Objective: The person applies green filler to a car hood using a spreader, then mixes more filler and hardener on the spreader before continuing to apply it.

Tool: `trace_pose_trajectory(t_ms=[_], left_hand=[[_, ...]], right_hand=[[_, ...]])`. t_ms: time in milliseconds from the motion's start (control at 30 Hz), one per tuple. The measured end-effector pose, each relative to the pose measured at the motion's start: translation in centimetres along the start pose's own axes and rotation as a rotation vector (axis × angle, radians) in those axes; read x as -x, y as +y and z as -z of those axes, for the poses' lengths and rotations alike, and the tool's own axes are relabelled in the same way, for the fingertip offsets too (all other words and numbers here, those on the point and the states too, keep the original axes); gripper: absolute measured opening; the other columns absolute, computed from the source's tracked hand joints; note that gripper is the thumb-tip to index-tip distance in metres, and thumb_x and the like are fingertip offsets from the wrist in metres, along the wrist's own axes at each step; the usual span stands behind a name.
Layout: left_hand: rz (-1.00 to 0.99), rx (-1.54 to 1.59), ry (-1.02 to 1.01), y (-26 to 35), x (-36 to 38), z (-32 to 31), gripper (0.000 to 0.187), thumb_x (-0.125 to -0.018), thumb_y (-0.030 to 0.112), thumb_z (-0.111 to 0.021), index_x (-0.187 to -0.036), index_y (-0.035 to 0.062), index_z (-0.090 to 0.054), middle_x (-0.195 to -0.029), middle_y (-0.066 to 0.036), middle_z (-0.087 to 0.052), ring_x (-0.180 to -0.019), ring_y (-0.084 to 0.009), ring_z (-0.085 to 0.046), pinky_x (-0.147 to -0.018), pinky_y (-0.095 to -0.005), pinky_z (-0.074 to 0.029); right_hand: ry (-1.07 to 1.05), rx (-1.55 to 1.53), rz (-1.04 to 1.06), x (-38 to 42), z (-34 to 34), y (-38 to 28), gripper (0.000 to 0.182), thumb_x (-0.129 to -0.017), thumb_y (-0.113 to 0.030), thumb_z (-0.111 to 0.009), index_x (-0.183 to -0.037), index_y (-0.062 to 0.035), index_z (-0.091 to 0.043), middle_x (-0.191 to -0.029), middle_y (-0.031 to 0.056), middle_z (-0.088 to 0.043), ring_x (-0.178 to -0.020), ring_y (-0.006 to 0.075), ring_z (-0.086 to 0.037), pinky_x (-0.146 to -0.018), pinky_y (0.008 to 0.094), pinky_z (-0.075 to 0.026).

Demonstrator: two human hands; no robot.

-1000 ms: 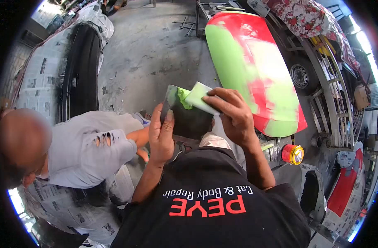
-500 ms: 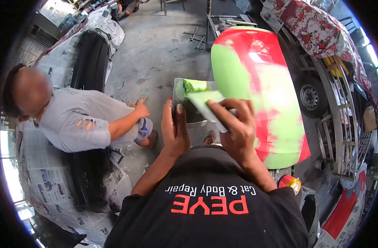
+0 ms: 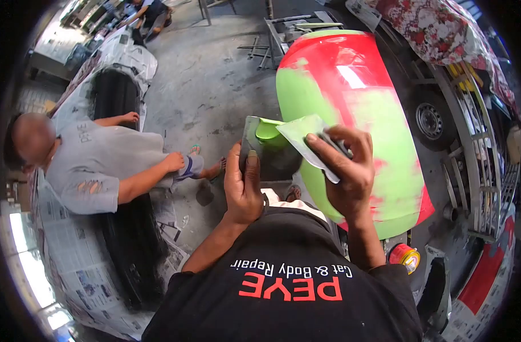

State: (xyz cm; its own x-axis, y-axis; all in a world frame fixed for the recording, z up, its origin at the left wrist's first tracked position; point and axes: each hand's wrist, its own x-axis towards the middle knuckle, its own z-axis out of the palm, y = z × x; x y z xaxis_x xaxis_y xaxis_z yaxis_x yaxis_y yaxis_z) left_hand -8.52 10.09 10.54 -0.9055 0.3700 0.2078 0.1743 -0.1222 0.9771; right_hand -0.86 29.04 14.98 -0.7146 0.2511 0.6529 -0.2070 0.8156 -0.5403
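My left hand (image 3: 244,185) grips a thin flat mixing board (image 3: 250,134), thumb on its near face and fingers behind. Soft light-green body filler (image 3: 267,131) clings to the board's upper part. My right hand (image 3: 348,162) is closed around a wide flat spreader (image 3: 305,135) smeared with the same green. The spreader's left corner overlaps the filler in this view. Just beyond my right hand stands a car panel (image 3: 380,134), red with broad pale-green patches. My right forearm overlaps its near end.
A person (image 3: 112,154) in a torn grey shirt is close on my left, beside a long black car part (image 3: 121,245) on newspaper. A red-and-yellow can (image 3: 404,257) sits near my right elbow. Metal frames (image 3: 479,159) and a wheel (image 3: 431,121) lie right; another person (image 3: 152,16) crouches far off.
My right hand has swung right with the spreader, whose face now turns up more. The board has turned more edge-on. The person on the left has shifted, and a second hand now shows.
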Motion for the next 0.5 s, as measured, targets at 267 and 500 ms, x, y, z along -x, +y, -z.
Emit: trace_pose_trajectory(t_ms=[267,500], left_hand=[[0.294,0.526,-0.289,0.2,-8.3,-0.4,0.040,-0.112,0.019,-0.046,-0.146,-0.0024,-0.044,-0.130,-0.009,-0.064,-0.116,-0.0111,-0.060,-0.103,-0.0269,-0.046],[0.514,0.791,-0.377,-1.6,-15.3,0.4,0.040,-0.112,0.019,-0.047,-0.146,-0.0025,-0.044,-0.130,-0.009,-0.063,-0.117,-0.0101,-0.059,-0.104,-0.0261,-0.046]], right_hand=[[-0.121,-0.326,-0.212,-3.0,-1.7,4.9,0.048,-0.080,0.010,-0.072,-0.122,-0.0121,-0.076,-0.124,0.0158,-0.069,-0.114,0.0308,-0.068,-0.094,0.0383,-0.057],[0.141,-0.029,-0.473,-4.5,-0.9,6.2,0.032,-0.091,0.009,-0.064,-0.120,-0.0020,-0.074,-0.116,0.0140,-0.072,-0.108,0.0253,-0.068,-0.094,0.0349,-0.054]])
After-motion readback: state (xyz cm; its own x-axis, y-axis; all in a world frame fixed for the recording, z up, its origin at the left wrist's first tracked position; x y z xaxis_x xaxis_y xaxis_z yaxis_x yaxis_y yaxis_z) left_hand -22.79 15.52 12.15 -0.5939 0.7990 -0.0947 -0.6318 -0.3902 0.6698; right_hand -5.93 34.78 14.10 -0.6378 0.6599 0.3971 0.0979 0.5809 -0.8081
